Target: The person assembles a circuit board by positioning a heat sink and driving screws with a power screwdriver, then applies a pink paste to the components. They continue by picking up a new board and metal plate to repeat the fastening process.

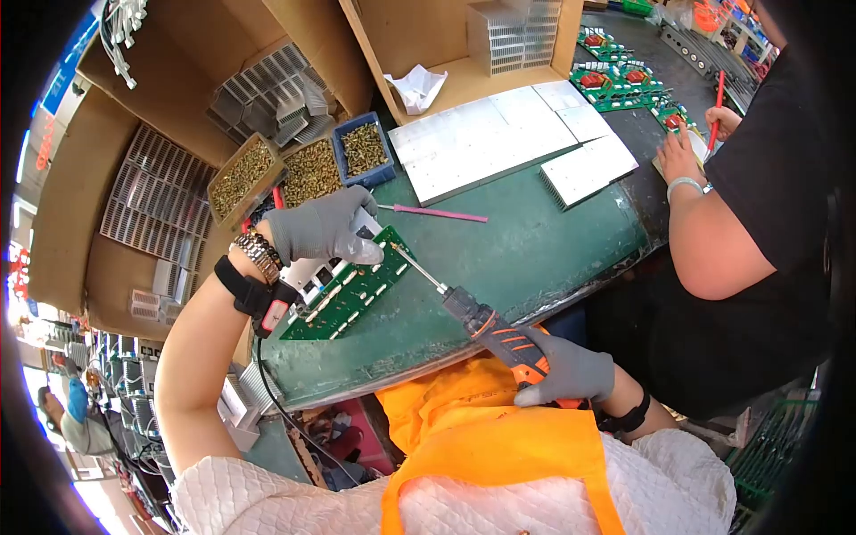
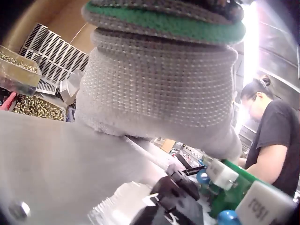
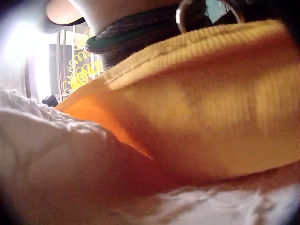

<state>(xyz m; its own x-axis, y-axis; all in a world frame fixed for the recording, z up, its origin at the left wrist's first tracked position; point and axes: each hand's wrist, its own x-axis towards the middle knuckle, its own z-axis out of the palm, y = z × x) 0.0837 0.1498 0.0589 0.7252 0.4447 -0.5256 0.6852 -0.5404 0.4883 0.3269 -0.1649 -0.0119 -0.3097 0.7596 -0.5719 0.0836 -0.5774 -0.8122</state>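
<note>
A green circuit board [image 1: 343, 299] with a metal plate and black parts along it is tilted up at the table's near left. The gloved left hand [image 1: 325, 227] grips the upper end of this assembly; in the left wrist view the glove [image 2: 159, 89] lies over the metal plate [image 2: 61, 159], beside white blocks and blue round parts. In the gloved right hand [image 1: 571, 370] is an orange and black power screwdriver [image 1: 499, 334], its bit pointing to the board's upper corner. Whether the tip touches cannot be told. Orange cloth fills most of the right wrist view, hiding the right hand.
Bins of brass screws [image 1: 364, 150] stand behind the left hand. A pink stick [image 1: 437, 214] lies on the green table [image 1: 499, 259]. Silver heatsinks [image 1: 486, 134] are laid out behind it, near cardboard boxes. Another person [image 1: 749, 205] works at the right beside circuit boards [image 1: 624, 82].
</note>
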